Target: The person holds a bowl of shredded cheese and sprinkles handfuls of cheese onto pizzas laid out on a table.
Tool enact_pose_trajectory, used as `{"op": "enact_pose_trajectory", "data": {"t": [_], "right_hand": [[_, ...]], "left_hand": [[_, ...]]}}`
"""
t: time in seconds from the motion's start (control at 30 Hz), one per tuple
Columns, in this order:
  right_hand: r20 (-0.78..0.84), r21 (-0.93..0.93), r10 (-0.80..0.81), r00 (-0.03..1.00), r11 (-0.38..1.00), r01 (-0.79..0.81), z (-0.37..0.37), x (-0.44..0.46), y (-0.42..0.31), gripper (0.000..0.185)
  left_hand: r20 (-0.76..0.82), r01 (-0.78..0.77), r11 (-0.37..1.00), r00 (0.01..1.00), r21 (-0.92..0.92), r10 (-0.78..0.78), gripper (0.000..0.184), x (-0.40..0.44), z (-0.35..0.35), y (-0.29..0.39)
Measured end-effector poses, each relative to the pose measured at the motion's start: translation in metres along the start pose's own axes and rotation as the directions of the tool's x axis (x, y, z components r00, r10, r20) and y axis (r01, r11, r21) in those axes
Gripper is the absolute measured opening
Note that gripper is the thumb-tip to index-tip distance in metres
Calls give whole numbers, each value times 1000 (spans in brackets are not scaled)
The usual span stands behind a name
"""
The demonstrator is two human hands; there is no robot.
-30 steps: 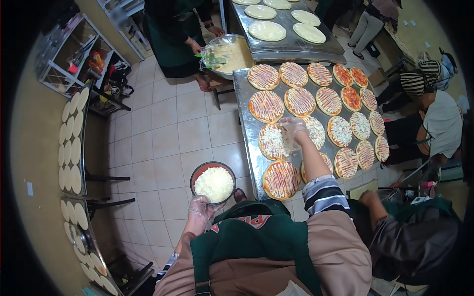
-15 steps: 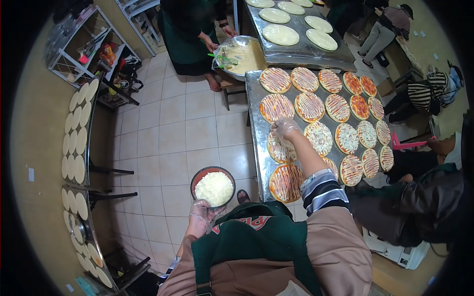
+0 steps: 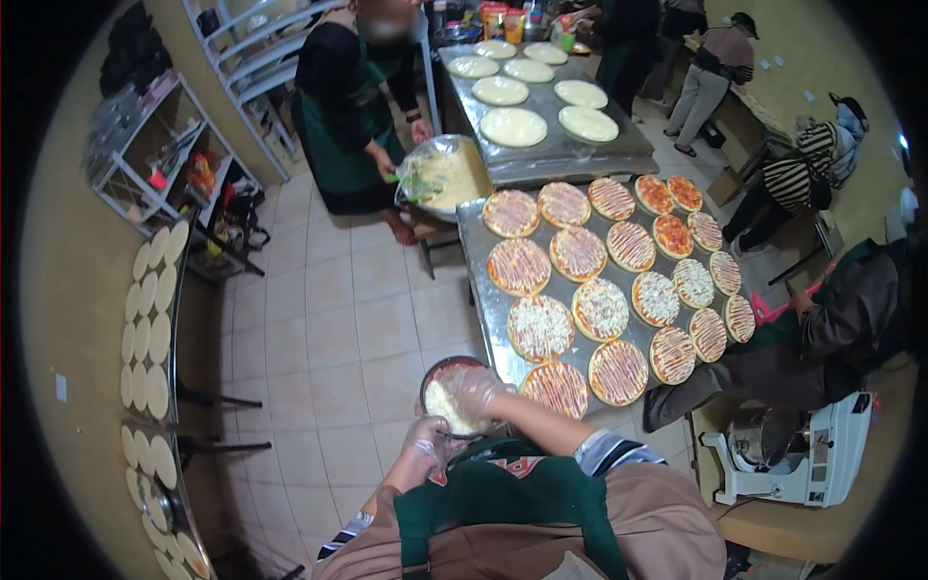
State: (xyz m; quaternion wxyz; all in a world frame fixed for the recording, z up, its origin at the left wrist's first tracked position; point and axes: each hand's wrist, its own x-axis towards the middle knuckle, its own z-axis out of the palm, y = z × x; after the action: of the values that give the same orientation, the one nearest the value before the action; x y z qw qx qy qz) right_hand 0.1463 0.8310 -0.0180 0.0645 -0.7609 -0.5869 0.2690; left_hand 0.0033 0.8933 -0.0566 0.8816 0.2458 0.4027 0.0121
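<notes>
My left hand [image 3: 425,446], in a clear plastic glove, grips the near rim of a dark round bowl [image 3: 426,385] of white shredded cheese [image 3: 444,406]. Inside the bowl, my gloved right hand [image 3: 475,391] reaches into the cheese from the right; its fingertips are hidden. Just right of the bowl stands a metal table [image 3: 473,237] with rows of round pizzas. The pizza [image 3: 540,329] at its left side has shredded cheese on it, while the one [image 3: 554,388] nearest me shows striped sauce.
A co-worker [image 3: 358,116] holds a large basin [image 3: 474,179] beside a table of pale rounds [image 3: 513,127]. Racks of flat bases [image 3: 158,335] line the left wall. At right are a person in dark clothes [image 3: 831,319] and a white mixer [image 3: 826,454].
My right hand has moved from over the left pizza back into the bowl. The view has tilted up, and the person at right has moved away from the table's near edge.
</notes>
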Motion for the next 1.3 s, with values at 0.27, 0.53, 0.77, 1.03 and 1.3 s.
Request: {"op": "enact_pose_trajectory", "data": {"t": [0.27, 0.53, 0.77, 1.03, 1.3], "right_hand": [[56, -91, -22, 998, 996, 27, -7, -30, 2, 49], [-24, -149, -140, 990, 980, 135, 0, -35, 18, 47], [54, -39, -99, 994, 994, 101, -3, -76, 46, 25], [-60, 491, 304, 951, 838, -237, -56, -148, 83, 25], [-76, 761, 185, 980, -624, 177, -12, -178, 148, 39]], "left_hand": [[85, 48, 999, 995, 8, -48, 63, 23, -16, -4], [93, 172, 978, 982, -119, -162, 79, 27, -2, -8], [129, 234, 971, 965, -37, -228, 62, 24, 24, -40], [140, 219, 975, 965, 27, -221, 64, 5, 111, -51], [103, 229, 973, 968, -1, -228, 69, 14, 138, -82]]}}
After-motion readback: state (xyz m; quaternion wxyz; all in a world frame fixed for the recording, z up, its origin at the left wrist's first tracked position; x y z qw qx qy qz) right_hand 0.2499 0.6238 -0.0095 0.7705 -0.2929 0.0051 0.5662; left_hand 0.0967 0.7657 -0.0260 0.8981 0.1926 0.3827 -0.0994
